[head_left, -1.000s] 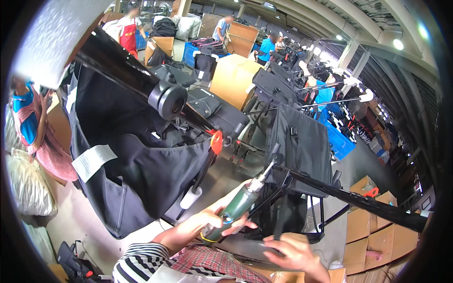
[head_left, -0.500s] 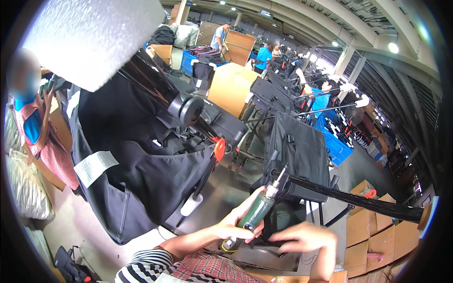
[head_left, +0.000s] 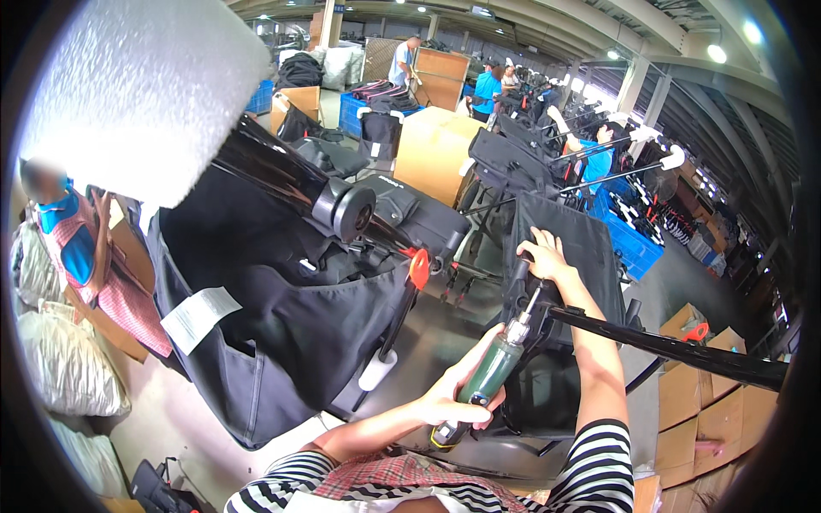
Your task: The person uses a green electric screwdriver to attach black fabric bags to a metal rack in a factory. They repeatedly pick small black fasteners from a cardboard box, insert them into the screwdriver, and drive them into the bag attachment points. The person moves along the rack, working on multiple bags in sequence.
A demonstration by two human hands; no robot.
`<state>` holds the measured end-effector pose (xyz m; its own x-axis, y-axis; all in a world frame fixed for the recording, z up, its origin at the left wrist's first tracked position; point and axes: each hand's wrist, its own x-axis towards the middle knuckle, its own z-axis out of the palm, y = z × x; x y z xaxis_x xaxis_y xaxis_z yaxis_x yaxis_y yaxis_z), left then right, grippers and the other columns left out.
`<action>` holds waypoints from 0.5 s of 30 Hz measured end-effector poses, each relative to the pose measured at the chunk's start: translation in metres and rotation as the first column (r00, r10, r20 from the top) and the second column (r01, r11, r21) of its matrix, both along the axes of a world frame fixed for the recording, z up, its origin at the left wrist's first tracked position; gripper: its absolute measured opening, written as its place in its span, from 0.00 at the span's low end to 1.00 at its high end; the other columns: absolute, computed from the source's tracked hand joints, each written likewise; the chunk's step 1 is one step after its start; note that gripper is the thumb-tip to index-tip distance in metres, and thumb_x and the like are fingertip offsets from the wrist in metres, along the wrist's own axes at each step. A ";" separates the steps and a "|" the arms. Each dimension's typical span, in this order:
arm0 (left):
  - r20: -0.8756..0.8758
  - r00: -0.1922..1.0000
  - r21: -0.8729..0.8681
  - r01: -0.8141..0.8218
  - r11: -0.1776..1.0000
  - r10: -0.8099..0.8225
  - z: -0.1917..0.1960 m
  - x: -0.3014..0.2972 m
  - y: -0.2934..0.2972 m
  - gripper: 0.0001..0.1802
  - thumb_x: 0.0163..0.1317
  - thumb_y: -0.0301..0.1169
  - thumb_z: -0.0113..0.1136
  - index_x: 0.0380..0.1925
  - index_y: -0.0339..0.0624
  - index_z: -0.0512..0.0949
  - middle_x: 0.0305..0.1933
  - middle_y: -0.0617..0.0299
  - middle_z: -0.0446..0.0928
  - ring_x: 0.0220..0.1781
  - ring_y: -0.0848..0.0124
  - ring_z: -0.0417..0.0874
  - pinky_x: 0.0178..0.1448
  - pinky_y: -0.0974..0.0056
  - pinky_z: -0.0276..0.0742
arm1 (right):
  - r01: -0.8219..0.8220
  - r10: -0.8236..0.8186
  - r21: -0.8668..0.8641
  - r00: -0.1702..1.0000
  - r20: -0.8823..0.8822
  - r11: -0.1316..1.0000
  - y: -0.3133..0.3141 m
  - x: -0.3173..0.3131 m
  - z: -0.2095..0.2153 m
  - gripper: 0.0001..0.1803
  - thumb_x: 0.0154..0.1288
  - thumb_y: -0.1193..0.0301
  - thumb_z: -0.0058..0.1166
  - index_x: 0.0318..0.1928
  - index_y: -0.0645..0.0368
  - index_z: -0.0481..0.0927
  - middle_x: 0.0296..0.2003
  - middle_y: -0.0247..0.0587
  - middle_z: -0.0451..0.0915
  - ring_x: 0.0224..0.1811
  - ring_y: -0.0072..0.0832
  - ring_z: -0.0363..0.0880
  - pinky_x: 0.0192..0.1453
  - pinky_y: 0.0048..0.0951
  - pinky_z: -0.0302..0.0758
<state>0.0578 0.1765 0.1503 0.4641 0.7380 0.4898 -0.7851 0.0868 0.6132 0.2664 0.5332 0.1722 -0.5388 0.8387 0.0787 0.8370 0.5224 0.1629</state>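
Observation:
My left hand is closed around a green electric screwdriver, its bit angled up and away from me. The tip of the bit is close to a black joint on a folding frame; whether they touch I cannot tell. My right hand lies at the near end of a black fabric panel, just beyond that joint, with its fingers apart. From there a glossy black tube runs off to the right. The hand partly covers the frame beneath it.
Left of my hands hangs a large black fabric piece with a white label and a red clip. A foam-wrapped tube crosses above it. Cardboard boxes stand at right. A co-worker in a checked apron stands at far left.
My right hand has moved forward and up from beside the screwdriver onto the black fabric panel. My left hand keeps hold of the screwdriver. The whole view has shifted slightly.

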 end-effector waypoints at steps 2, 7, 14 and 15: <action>0.016 1.000 -0.016 0.001 1.000 -0.001 -0.001 -0.001 0.001 0.65 0.57 0.27 0.71 0.80 0.61 0.30 0.33 0.56 0.72 0.24 0.72 0.75 0.32 0.66 0.77 | -0.081 0.082 0.031 0.996 -0.043 0.996 0.003 -0.007 -0.004 0.26 0.62 0.53 0.63 0.62 0.31 0.76 0.76 0.50 0.53 0.78 0.54 0.47 0.76 0.71 0.42; 0.011 1.000 -0.048 0.004 0.999 -0.004 -0.002 -0.002 0.004 0.64 0.57 0.26 0.70 0.80 0.64 0.30 0.32 0.56 0.72 0.24 0.71 0.74 0.32 0.64 0.77 | -0.182 0.182 0.009 0.983 -0.035 0.983 -0.008 -0.012 -0.010 0.19 0.61 0.50 0.63 0.51 0.36 0.84 0.75 0.45 0.57 0.78 0.49 0.49 0.77 0.71 0.39; 0.003 1.000 -0.046 0.007 0.999 -0.007 0.001 -0.002 0.001 0.64 0.58 0.27 0.70 0.79 0.64 0.30 0.32 0.56 0.72 0.23 0.71 0.73 0.32 0.64 0.77 | -0.191 0.174 0.136 0.977 0.125 0.972 -0.013 -0.009 0.007 0.13 0.58 0.63 0.62 0.45 0.40 0.86 0.74 0.44 0.60 0.77 0.48 0.53 0.78 0.69 0.40; 0.005 1.000 -0.043 0.004 0.999 -0.003 0.002 -0.001 0.001 0.64 0.58 0.27 0.70 0.79 0.64 0.30 0.32 0.56 0.72 0.23 0.71 0.73 0.32 0.64 0.77 | -0.193 0.176 0.145 0.977 0.122 0.970 -0.014 -0.009 0.009 0.11 0.61 0.62 0.61 0.44 0.41 0.86 0.73 0.44 0.61 0.76 0.48 0.54 0.77 0.69 0.41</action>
